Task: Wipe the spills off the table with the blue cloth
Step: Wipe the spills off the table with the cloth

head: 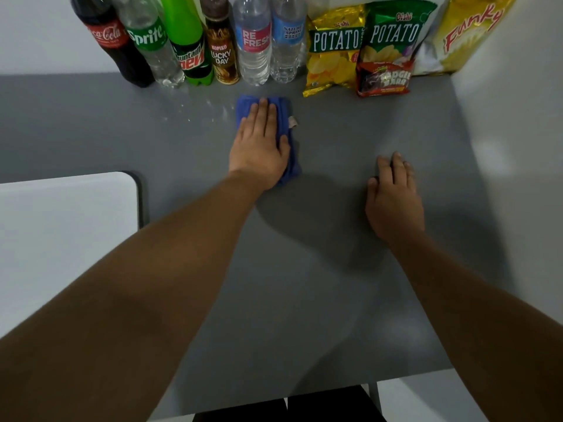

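Cloth of deep blue [281,117], folded into a thick pad, lies on the grey table [304,284] a little above the frame's centre, with a small pale tag poking out at its right edge. The left hand [259,144] lies flat on top of it, fingers straight and close together pointing toward the top of the frame, the thumb hooked over the cloth's right side. Just left of the cloth, droplets and wet streaks [198,112] glint on the tabletop. To the right and lower in the frame, the right hand [394,199] rests on the bare table well apart from the cloth, fingers loosely bent and close together, holding nothing. Along the top edge stands a row of bottles: Coca-Cola [112,41], Sprite [152,47], Mountain Dew [189,47], a brown Kopiko Lucky Day bottle [221,50], and two clear water bottles [254,41]. Right of them stand two Potato chip bags [333,50], a small red Fudgee Barr pack [384,79] leaning in front of the green one, and a yellow Funky bag [472,32] in the upper right. A white surface with a rounded corner [61,239] fills the left middle of the frame.
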{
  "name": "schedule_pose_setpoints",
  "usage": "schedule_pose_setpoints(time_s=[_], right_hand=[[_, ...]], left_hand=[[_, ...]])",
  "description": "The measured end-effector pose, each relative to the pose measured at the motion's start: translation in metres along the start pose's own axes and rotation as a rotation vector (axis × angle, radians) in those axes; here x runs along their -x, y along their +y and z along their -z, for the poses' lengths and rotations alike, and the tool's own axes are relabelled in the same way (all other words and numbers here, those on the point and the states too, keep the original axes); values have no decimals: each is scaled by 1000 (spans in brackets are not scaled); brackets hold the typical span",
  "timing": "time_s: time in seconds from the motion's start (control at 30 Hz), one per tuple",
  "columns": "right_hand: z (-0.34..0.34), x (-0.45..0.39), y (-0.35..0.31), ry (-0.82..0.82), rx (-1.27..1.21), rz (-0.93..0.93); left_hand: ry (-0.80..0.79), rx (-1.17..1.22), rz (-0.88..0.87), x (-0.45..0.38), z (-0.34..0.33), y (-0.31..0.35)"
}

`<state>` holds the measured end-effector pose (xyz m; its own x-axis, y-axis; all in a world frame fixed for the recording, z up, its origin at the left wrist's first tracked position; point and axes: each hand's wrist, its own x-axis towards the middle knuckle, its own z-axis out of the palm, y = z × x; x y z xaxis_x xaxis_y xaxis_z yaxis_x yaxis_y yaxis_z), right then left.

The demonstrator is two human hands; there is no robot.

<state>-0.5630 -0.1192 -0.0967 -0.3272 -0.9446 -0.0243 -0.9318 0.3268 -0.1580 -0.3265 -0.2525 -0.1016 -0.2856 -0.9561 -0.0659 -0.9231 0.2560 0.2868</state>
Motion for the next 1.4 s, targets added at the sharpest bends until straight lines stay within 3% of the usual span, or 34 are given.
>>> schedule_pose_setpoints(time_s=[0.3, 0.6, 0.9, 1.03, 1.23, 1.4], right_hand=[[0, 0, -14, 14, -15, -35], [-7, 2, -66, 13, -77, 158], [-19, 11, -70, 15, -62, 177], [-23, 11, -71, 3, -50, 150], [-22, 12, -72, -17, -17, 159], [-19, 12, -73, -52, -15, 156]], left_hand=[[-1, -3, 66, 36, -7, 11], [-42, -11, -35, 9, 10, -30], [44, -49, 148, 54, 12, -70], [25, -89, 106, 73, 5, -67], [13, -64, 13, 45, 14, -76], [3, -41, 50, 18, 23, -92]])
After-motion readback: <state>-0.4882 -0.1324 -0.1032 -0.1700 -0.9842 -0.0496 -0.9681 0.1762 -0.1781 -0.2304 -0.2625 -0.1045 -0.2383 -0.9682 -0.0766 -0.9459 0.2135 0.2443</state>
